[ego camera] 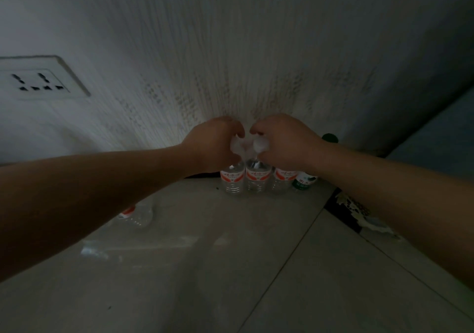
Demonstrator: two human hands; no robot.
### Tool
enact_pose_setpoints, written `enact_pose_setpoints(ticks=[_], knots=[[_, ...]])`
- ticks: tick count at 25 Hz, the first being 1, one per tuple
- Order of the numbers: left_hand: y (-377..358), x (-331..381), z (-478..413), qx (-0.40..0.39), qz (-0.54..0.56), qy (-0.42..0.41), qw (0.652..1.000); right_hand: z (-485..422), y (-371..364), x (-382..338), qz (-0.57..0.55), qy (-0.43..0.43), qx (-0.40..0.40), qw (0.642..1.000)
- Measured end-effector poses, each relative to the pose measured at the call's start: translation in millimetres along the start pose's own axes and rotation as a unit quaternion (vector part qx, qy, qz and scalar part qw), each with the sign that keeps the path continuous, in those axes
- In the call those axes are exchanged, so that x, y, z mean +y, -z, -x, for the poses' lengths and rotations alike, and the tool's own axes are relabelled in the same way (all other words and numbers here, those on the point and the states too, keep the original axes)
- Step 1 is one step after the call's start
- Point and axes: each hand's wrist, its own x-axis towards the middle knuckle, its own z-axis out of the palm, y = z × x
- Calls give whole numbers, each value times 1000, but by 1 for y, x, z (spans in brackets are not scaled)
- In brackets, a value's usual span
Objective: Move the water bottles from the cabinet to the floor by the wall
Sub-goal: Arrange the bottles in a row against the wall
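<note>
Three clear water bottles with red-and-white labels point(256, 178) stand side by side on the tiled floor point(256, 268) against the wall point(243, 50). A bottle with a green label point(304, 182) stands just right of them. My left hand point(213, 145) and my right hand point(284, 141) are both over the bottle tops, fingers curled, each gripping crumpled clear plastic wrap point(247, 146) bunched between them. The bottle caps are hidden under my hands. The cabinet is not in view.
Another clear bottle with a red label point(133, 216) lies on the floor at the left, partly under my left forearm. A wall socket point(38, 82) sits at the left. A dark patterned thing point(354, 209) lies at the right, and a blue-grey surface point(436, 140) beyond it.
</note>
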Motion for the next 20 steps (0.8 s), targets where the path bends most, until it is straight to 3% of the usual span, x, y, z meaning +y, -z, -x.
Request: enact_pose_setpoints(ticks=[6, 20], knots=[[21, -12, 19, 8, 30, 29, 999, -6, 9, -22, 19, 22, 16, 999], [83, -115, 134, -17, -30, 151, 988, -53, -25, -119, 3, 99, -65, 993]])
